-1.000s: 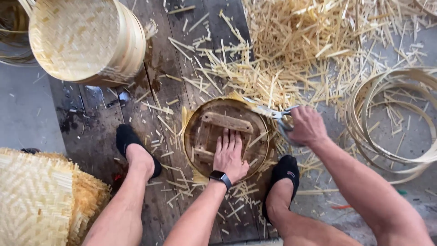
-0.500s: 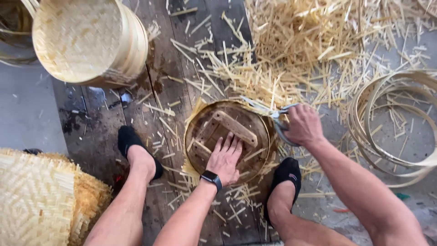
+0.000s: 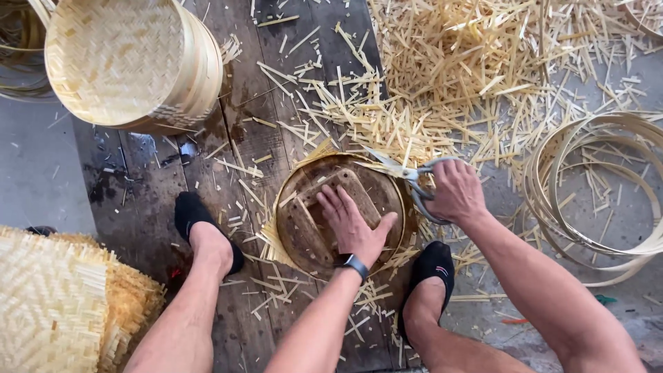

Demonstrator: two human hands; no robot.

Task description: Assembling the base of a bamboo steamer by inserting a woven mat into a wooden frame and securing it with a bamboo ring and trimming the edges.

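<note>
The round disc [image 3: 314, 228] under the left hand [image 3: 356, 228] looks like dark, worn wood, matt and rough, with pale woven bamboo sticking out around its rim. The scissors [image 3: 407, 181] in the right hand [image 3: 452, 193] are dull grey metal. The planks [image 3: 166, 200] are dark, weathered wood, the strips [image 3: 449, 76] are pale, dry bamboo, and the basket [image 3: 124, 62] is smooth woven bamboo.

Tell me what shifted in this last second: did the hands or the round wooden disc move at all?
The left hand turned on the round brown wooden disc, its fingers swinging from straight ahead toward the upper left, and the disc's raised bar turned with it. The right hand kept its grip on the metal scissors at the woven bamboo edge. The stacked bamboo baskets and both feet stayed put.
</note>
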